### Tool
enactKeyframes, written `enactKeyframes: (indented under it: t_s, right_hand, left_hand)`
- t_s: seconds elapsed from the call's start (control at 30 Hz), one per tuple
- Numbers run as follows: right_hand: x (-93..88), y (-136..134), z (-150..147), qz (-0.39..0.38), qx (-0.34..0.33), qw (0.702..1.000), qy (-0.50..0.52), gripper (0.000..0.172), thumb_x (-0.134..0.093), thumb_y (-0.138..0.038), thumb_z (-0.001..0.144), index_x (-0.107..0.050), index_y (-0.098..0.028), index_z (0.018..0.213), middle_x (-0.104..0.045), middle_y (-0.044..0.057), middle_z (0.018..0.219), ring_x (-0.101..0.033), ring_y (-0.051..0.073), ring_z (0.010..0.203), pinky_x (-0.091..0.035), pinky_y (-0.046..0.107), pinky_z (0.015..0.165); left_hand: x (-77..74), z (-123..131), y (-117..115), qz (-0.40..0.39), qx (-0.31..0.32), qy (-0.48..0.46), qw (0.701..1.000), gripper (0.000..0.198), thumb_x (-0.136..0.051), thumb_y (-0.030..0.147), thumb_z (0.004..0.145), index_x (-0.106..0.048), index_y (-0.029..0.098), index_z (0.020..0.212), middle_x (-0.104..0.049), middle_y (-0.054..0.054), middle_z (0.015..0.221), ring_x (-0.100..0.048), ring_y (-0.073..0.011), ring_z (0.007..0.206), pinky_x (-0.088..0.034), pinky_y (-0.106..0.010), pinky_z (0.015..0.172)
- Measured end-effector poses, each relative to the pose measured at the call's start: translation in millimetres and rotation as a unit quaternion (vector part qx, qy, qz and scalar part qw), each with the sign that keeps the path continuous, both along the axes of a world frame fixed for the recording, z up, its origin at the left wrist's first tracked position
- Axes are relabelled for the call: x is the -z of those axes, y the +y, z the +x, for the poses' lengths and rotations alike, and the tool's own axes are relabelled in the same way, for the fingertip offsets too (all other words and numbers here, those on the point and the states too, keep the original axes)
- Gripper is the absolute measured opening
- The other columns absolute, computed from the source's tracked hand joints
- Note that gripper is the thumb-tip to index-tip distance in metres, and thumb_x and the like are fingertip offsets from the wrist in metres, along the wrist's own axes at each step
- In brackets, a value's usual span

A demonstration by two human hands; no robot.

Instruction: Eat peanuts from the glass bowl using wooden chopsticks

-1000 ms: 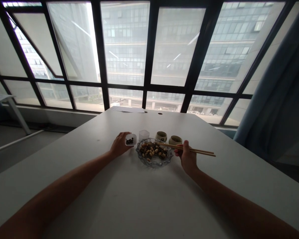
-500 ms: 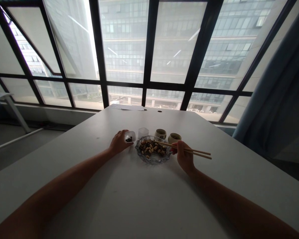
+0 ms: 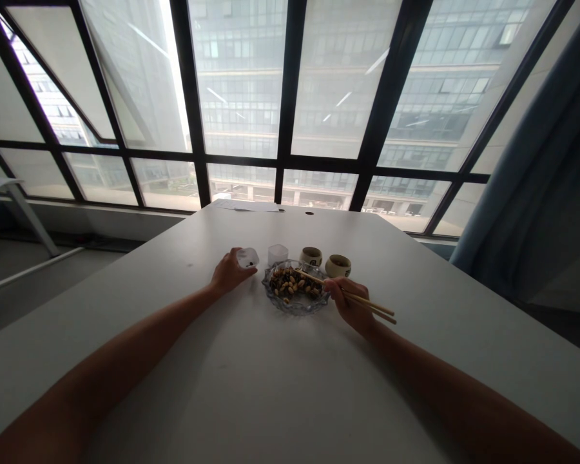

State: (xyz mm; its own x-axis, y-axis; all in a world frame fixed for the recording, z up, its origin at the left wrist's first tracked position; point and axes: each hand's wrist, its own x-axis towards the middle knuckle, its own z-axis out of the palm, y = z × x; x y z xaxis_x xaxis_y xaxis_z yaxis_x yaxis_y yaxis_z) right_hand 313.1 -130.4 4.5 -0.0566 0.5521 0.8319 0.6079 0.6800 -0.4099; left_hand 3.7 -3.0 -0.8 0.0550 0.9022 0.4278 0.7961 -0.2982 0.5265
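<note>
A clear glass dish (image 3: pixel 296 304) of mixed light and dark beans sits mid-table. My right hand (image 3: pixel 350 303) grips a pair of wooden chopsticks (image 3: pixel 362 301), their tips resting over the beans in the dish. Left of the dish, my left hand (image 3: pixel 228 273) is closed on a small white cup (image 3: pixel 248 257) that stands on the table. Beside that cup is another small white cup (image 3: pixel 277 254), and behind the dish stand two brown ceramic cups (image 3: pixel 311 256) (image 3: pixel 338 265).
The white table (image 3: pixel 270 386) stretches to a far edge with papers (image 3: pixel 244 205) and a round cable hole (image 3: pixel 310 212). Tall dark-framed windows fill the back. A blue curtain (image 3: pixel 546 167) hangs at the right. Another table's leg (image 3: pixel 29 222) stands at the left.
The right hand lowered the back of the chopsticks, tilting them down toward the beans. The left hand stayed on the small white cup. The camera view shifted slightly.
</note>
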Motion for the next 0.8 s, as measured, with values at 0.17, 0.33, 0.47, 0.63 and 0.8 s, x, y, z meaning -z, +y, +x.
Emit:
enactKeyframes:
  t_s: [0.17,0.33,0.47,0.63,0.8]
  right_hand:
    - [-1.4,-2,-1,0.005,0.0,1.0,-0.006,0.03,-0.057,-0.033,0.097,-0.067,-0.02,0.073,-0.064,0.0,0.059,-0.059,0.013,0.049,-0.047,0.025,0.051]
    - [-4.3,-4,-4,0.013,-0.003,1.0,-0.018,0.03,-0.06,-0.034,0.095,-0.069,-0.02,0.07,-0.068,0.002,0.061,-0.059,0.013,0.048,-0.047,0.024,0.049]
    - [-4.6,-5,-5,-0.015,-0.001,1.0,-0.006,0.034,-0.058,-0.038,0.095,-0.07,-0.02,0.07,-0.069,0.002,0.059,-0.06,0.013,0.047,-0.047,0.025,0.047]
    - [0.0,1,-4,-0.088,0.02,0.993,0.082,0.041,-0.059,-0.048,0.094,-0.069,-0.019,0.067,-0.069,0.004,0.058,-0.058,0.014,0.044,-0.046,0.026,0.045]
    - [0.1,10,-7,-0.159,0.005,0.956,0.246,0.051,-0.062,-0.066,0.084,-0.072,-0.017,0.075,-0.069,0.005,0.057,-0.054,0.013,0.042,-0.044,0.025,0.04]
  left_hand:
    - [0.4,-1,1,-0.018,-0.003,-0.012,1.0,0.072,-0.079,0.046,0.072,-0.048,0.017,0.13,-0.068,-0.015,0.12,-0.066,-0.0309,0.11,-0.052,-0.037,0.089]
    - [-0.3,-2,1,-0.032,-0.011,-0.006,0.999,0.073,-0.077,0.049,0.072,-0.046,0.018,0.131,-0.067,-0.015,0.122,-0.065,-0.0308,0.112,-0.052,-0.037,0.088]
    - [-0.3,-2,2,-0.034,-0.011,-0.003,0.999,0.073,-0.076,0.05,0.073,-0.045,0.019,0.131,-0.067,-0.014,0.122,-0.065,-0.0294,0.112,-0.052,-0.035,0.089]
    - [1.8,-4,4,-0.047,-0.016,-0.005,0.999,0.077,-0.074,0.052,0.074,-0.04,0.021,0.136,-0.066,-0.013,0.124,-0.065,-0.0295,0.114,-0.051,-0.037,0.092]
    - [7.1,-7,11,-0.048,-0.023,-0.007,0.999,0.086,-0.071,0.056,0.076,-0.031,0.022,0.144,-0.063,-0.016,0.129,-0.063,-0.0338,0.117,-0.049,-0.046,0.097]
